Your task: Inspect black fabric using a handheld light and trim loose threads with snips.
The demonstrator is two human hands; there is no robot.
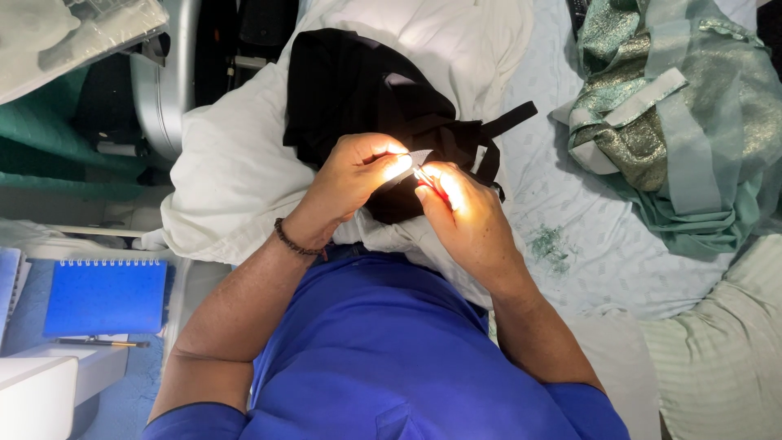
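Note:
A black garment [358,90] with straps lies over a white pillow [236,163] in front of me. My left hand [350,179] pinches a pale edge of the black garment, lit by a bright light. My right hand [464,212] sits close beside it, holding a small red-handled tool [425,179] whose tip meets the fabric between my fingertips. A dark bead bracelet [293,240] circles my left wrist. My blue shirt [383,350] fills the lower middle.
A green and gold shimmering garment [676,122] lies heaped at the right on a pale patterned sheet [570,212], with green thread scraps [550,244] nearby. A blue spiral notebook [106,297] and a pen [102,343] rest at the left. A striped cushion [725,358] sits lower right.

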